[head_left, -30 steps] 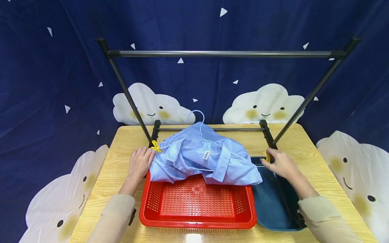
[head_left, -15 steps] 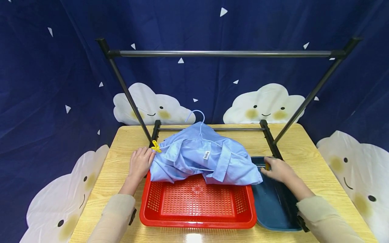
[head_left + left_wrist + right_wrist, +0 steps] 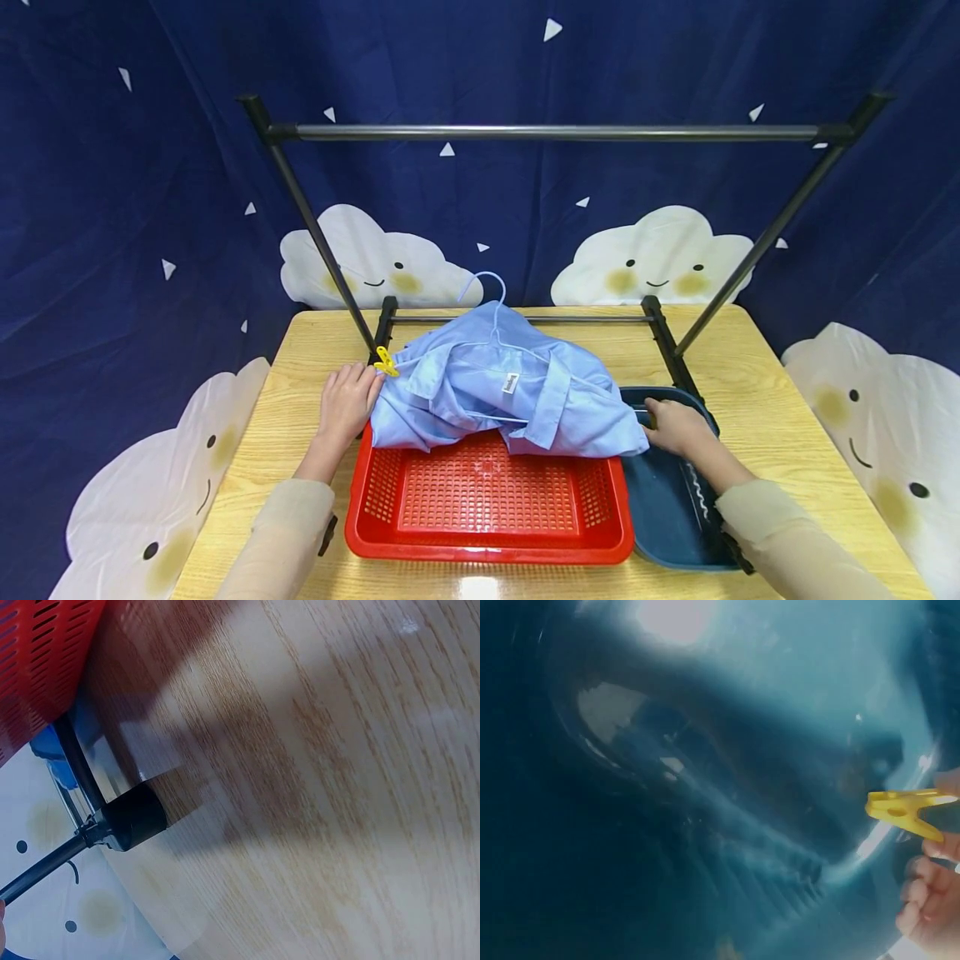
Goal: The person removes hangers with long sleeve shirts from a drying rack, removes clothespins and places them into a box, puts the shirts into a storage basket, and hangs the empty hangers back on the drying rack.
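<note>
A light blue shirt (image 3: pixel 480 383) lies over the back of the red basket (image 3: pixel 487 553), with a pale blue hanger (image 3: pixel 492 321) in its collar. At the shirt's left end sits a yellow clothespin (image 3: pixel 386 362). My left hand (image 3: pixel 348 404) grips the shirt's edge just below it; the fingertips are partly hidden. My right hand (image 3: pixel 681 431) is over the dark blue tray (image 3: pixel 663 517), near the shirt's right end. Between thumb and finger it pinches another yellow clothespin (image 3: pixel 904 810), clear in the right wrist view but mostly covered by the hand in the head view.
A black metal clothes rack (image 3: pixel 555 133) stands around the shirt, its top bar high above and its feet on the wooden table (image 3: pixel 277 392). Beside the left wrist, one rack foot (image 3: pixel 135 817) rests on the table. A dark blue curtain (image 3: pixel 480 50) hangs behind.
My right hand, with the clothespin, has moved left and down, closer to the shirt's right end. The left hand and the shirt stay where they were.
</note>
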A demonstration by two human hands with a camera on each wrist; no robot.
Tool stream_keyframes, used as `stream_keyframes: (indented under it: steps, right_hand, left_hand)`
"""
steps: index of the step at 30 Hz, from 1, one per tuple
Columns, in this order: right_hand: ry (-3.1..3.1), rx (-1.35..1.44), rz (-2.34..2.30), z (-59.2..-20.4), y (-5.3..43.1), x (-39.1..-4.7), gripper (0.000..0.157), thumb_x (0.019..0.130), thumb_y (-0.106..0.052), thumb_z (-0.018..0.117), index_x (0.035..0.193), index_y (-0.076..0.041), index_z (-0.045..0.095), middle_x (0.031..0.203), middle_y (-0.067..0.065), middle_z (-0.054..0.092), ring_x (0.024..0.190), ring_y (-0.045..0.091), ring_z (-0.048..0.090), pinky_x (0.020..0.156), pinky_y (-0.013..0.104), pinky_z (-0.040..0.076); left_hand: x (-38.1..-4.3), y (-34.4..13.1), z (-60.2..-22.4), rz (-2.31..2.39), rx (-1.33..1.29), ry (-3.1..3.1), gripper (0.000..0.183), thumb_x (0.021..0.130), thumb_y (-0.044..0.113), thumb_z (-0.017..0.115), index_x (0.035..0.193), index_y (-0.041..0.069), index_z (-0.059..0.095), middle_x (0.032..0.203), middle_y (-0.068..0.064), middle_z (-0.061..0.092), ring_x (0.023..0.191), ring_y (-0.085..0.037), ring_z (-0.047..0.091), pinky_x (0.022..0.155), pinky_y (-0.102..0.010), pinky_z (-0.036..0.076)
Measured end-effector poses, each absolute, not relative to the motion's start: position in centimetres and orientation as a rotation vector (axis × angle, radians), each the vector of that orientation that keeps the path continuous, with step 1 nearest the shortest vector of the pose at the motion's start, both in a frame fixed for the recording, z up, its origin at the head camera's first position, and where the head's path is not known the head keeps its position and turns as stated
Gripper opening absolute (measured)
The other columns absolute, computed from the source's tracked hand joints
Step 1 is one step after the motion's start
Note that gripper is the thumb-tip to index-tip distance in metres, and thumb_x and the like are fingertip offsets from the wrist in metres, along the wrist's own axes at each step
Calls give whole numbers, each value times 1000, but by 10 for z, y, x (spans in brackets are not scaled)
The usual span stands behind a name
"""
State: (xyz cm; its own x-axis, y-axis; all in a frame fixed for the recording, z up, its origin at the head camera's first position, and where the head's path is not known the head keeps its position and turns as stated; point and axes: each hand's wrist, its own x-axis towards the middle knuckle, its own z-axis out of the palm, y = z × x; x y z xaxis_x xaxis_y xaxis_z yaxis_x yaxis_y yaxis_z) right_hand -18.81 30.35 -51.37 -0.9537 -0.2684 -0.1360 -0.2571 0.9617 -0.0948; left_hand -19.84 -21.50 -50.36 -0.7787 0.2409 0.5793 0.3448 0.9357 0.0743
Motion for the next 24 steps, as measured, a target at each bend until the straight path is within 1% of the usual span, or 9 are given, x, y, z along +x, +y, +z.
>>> stream_keyframes:
  steps: [5,9,15,24]
  right_hand:
    - [2951,-349,-91,-518,301,-189,57,82,-37,59,112,12,55,99,28,61,91,41,59,74,50,47]
    - [2940,-287,-75,-521,299,-190,56,85,-33,55,116,13,51,100,30,60,91,43,59,72,51,47]
    - [2869,-197,-61,-523,295,-189,57,87,-27,54,122,16,43,106,32,57,95,44,57,75,53,46]
    - [2813,-98,-97,-524,294,-189,55,88,-21,55,126,16,38,109,34,55,97,45,56,75,53,46]
  left_hand:
    - [-200,-215,-505,-233,-437,-2457,26,92,28,44,78,6,47,76,-11,49,74,-31,49,66,-42,37]
    - [-200,-215,-505,-235,-441,-2454,30,95,31,39,79,7,47,76,-11,49,74,-31,49,66,-42,37]
    - [-200,-216,-505,-227,-434,-2465,35,97,34,34,79,7,47,77,-11,50,75,-31,49,66,-42,37]
    - [-198,-215,-504,-217,-408,-2516,28,94,30,41,80,7,47,79,-11,51,77,-30,49,67,-41,37]
